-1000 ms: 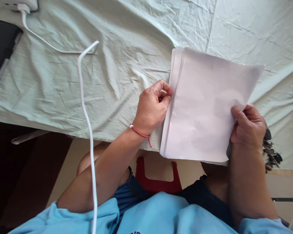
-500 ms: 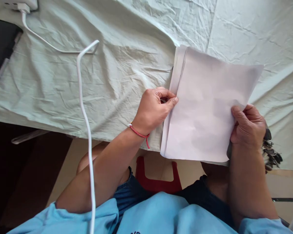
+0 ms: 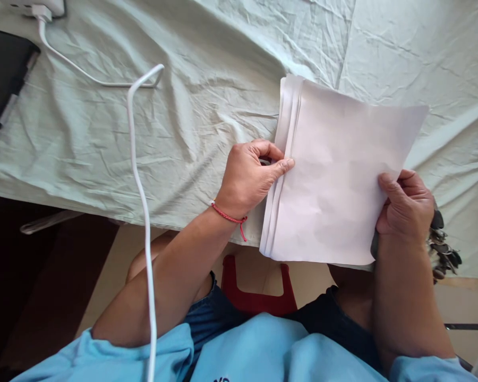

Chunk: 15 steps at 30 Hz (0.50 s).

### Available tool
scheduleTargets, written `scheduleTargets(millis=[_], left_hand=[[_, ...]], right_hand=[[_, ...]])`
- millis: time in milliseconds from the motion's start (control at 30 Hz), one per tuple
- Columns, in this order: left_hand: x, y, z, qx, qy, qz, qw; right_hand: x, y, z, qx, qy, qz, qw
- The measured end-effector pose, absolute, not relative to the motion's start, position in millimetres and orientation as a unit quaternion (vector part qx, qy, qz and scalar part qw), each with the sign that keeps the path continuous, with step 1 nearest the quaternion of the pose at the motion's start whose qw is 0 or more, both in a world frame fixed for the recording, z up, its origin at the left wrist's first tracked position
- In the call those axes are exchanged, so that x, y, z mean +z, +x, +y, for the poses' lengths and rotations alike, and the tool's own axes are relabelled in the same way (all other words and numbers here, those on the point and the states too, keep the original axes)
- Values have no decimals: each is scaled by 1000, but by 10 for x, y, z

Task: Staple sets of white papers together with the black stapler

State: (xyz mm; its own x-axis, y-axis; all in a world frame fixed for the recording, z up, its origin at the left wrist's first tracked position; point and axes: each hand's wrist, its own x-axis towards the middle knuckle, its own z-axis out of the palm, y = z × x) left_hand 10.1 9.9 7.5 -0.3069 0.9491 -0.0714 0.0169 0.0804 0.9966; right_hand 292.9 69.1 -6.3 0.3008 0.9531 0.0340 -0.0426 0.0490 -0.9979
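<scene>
Several white paper sheets (image 3: 338, 170) lie stacked at the table's near edge, their left edges slightly fanned out. My left hand (image 3: 253, 167), a red braided bracelet at its wrist, pinches the fanned left edges between thumb and fingers. The thumb rests on the top sheet. On the opposite side, my right hand (image 3: 406, 204) grips the lower right edge of the stack, thumb on top and fingers behind. The sheets' undersides are hidden.
A pale, wrinkled cloth (image 3: 207, 106) covers the table. A white cable (image 3: 139, 185) runs from a white power strip (image 3: 43, 6) across the left side. A black device (image 3: 6, 79) lies far left; keys (image 3: 444, 252) sit beside my right wrist. Below is a red stool (image 3: 258, 300).
My left thumb has slid slightly right over the top sheet, and more sheet edges now show fanned on the left. The right hand keeps its grip almost unmoved.
</scene>
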Motion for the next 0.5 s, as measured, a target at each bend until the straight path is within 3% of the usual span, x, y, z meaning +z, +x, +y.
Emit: scheduleTargets(millis=[500], left_hand=[[-80, 124, 126, 596, 388, 584, 392]], right_hand=[[-88, 2959, 731, 396, -543, -401, 623]])
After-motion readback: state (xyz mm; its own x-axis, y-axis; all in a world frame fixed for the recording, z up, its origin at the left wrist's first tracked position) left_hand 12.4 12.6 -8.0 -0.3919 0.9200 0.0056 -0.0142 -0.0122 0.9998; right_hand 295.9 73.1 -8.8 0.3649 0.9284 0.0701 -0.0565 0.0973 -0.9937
